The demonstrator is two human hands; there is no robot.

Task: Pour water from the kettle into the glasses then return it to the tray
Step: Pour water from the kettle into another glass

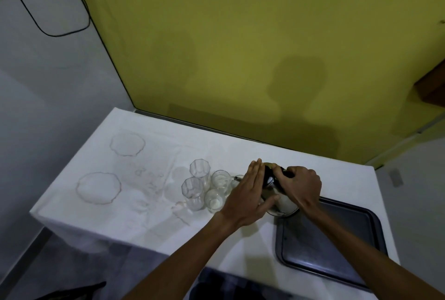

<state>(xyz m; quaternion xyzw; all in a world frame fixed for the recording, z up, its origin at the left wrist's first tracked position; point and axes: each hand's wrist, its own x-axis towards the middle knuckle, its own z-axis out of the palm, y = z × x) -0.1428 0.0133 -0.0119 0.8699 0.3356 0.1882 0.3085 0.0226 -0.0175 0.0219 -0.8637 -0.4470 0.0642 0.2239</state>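
Four glasses, one tray, one kettle — right hand grips its handle, left hand lies flat against it.

Two clear plates, white tablecloth

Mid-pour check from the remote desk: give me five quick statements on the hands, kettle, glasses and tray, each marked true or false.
1. The right hand grips the kettle by its dark handle. True.
2. The left hand hangs clear of the kettle. False: it lies flat against the kettle's side.
3. The kettle stands in the middle of the tray. False: it is held at the tray's far left corner, tilted toward the glasses.
4. Four glasses stand clustered on the white tablecloth, left of the kettle. True.
5. The two clear plates are stacked on the tray. False: they lie apart on the cloth at the table's left end.
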